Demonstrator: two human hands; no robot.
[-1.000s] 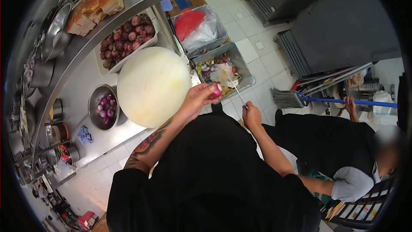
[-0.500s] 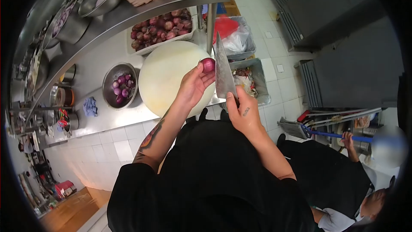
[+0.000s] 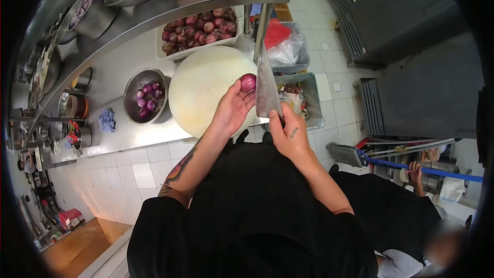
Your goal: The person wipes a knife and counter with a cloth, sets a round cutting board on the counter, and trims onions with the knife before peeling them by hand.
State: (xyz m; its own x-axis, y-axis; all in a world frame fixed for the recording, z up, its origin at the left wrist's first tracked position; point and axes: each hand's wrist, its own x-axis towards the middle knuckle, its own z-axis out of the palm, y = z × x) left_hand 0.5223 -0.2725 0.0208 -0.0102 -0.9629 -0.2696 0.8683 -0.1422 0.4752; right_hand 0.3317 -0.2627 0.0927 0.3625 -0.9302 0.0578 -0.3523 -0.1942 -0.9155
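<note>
A red onion (image 3: 248,82) rests in the fingers of my left hand (image 3: 233,108), raised over the right edge of the round white cutting board (image 3: 206,85). Wrapped round the handle of a broad cleaver (image 3: 267,87) is my right hand (image 3: 289,127). The blade points away from me and its edge is at the onion's right side; whether it touches cannot be made out. Left of the board, a metal bowl (image 3: 128,86) holds several peeled onions (image 3: 147,95). Behind the board stands a white crate (image 3: 181,54) full of unpeeled red onions (image 3: 198,30).
A bin with scraps (image 3: 315,95) stands right of the board, beside a bin lined with plastic (image 3: 288,51). An overhead metal shelf (image 3: 206,1) carries bowls and stacked blocks. At the right, another person's hand (image 3: 414,172) grips a blue-handled broom (image 3: 393,163). A blue cloth (image 3: 107,120) lies on the counter.
My view has shifted slightly. Both hands stay close together, with the onion and cleaver nearly in place and the blade a little nearer the onion. The other person has moved slightly lower in view.
</note>
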